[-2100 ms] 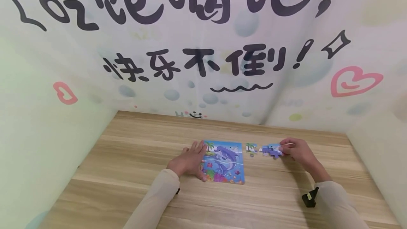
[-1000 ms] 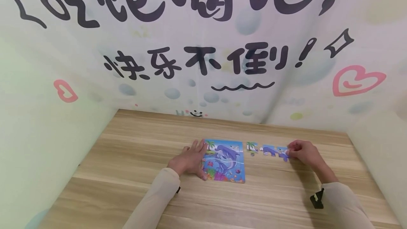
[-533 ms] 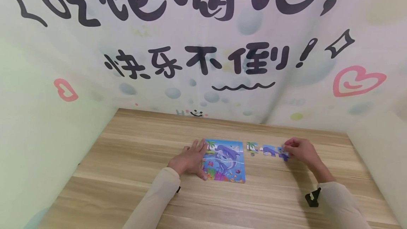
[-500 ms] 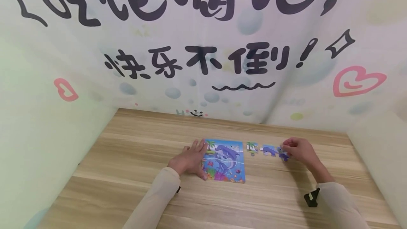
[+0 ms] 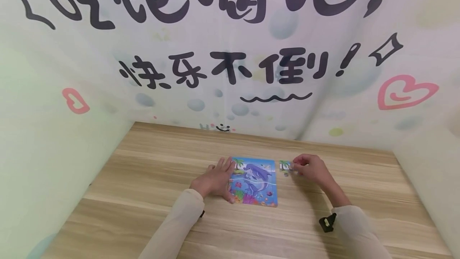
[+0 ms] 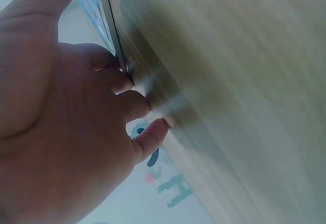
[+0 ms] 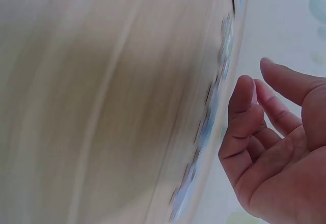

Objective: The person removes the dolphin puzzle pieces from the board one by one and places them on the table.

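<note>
A square dolphin puzzle [image 5: 253, 182] lies flat on the table. My left hand [image 5: 214, 180] rests at its left edge with fingers spread; in the left wrist view, the fingertips of that hand [image 6: 76, 112] touch the table and the puzzle's edge. Just right of the puzzle is a loose palm-tree piece [image 5: 285, 166]. My right hand [image 5: 316, 171] hovers at that piece's right side, covering the other loose pieces. In the right wrist view, the hand [image 7: 280, 142] has bent fingers, thumb apart and nothing held, beside a row of flat pieces [image 7: 208, 124].
The wooden table [image 5: 161, 219] meets a white printed curtain [image 5: 201, 43] at its back edge. A pale wall [image 5: 427, 171] stands on the right and another [image 5: 43, 143] on the left. A black strap mount [image 5: 327, 223] sits at my right cuff.
My right hand has moved left from the far-right loose piece to the palm-tree piece, and now covers the pieces between. The left hand and the puzzle have stayed in place.
</note>
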A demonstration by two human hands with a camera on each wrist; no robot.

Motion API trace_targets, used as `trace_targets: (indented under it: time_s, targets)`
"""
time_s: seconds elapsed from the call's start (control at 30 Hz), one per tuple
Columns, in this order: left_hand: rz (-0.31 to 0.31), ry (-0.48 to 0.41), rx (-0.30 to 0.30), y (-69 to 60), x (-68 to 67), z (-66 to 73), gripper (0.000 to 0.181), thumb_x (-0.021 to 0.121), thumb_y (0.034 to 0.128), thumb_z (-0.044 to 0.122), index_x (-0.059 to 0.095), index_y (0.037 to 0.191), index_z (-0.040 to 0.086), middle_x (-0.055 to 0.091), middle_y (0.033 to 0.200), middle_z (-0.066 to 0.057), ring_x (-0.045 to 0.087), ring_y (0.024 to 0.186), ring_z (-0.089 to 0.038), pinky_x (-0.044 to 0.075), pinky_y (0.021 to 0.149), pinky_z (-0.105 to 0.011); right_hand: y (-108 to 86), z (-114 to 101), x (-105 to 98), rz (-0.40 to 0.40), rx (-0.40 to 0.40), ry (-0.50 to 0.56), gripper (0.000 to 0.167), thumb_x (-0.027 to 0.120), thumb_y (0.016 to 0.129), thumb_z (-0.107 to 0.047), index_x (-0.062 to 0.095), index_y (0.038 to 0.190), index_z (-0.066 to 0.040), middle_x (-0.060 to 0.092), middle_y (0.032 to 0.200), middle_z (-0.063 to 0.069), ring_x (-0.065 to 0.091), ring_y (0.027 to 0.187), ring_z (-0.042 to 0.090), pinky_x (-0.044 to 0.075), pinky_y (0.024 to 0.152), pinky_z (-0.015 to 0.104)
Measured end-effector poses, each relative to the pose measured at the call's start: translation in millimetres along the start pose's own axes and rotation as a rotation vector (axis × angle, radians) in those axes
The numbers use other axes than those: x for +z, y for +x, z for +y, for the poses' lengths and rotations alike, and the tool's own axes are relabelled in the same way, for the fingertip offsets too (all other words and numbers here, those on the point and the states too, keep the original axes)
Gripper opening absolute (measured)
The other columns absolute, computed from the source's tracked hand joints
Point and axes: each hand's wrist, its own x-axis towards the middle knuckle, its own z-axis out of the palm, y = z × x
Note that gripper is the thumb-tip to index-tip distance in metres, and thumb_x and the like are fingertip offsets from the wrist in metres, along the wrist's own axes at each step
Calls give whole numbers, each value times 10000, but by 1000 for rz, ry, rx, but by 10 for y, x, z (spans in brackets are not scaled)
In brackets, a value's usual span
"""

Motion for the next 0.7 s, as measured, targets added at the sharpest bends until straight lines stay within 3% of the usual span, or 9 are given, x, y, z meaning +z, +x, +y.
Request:
trace_targets:
  time_s: [0.23, 0.5, 0.7]
  targets:
    - [0, -13, 0, 0, 6, 2, 1233, 857, 696, 497, 134, 1592, 57, 12, 1677, -101, -12, 1541, -311, 126, 1218, -555, 35, -249, 249, -49, -110, 8, 154, 699, 891, -94, 721, 1005, 8, 688, 842, 71, 624, 721, 149, 523, 635, 276]
    - [3, -23, 4, -13, -1, -3, 1222, 853, 709, 486, 126, 1593, 58, 12, 1676, -105, -14, 1541, -307, 118, 1219, -553, 27, -545, 545, -138, -261, -52, 171, 702, 901, -139, 756, 1028, -39, 694, 870, 26, 610, 808, 146, 527, 705, 305]
    - [-6, 9, 6, 16, 0, 2, 1230, 846, 710, 511, 120, 1594, 60, 11, 1677, -105, -9, 1541, -315, 133, 1216, -552, 31, -745, 795, -205, -311, -94, 221, 683, 911, -118, 741, 1105, -30, 680, 854, 13, 559, 735, 113, 485, 634, 264]
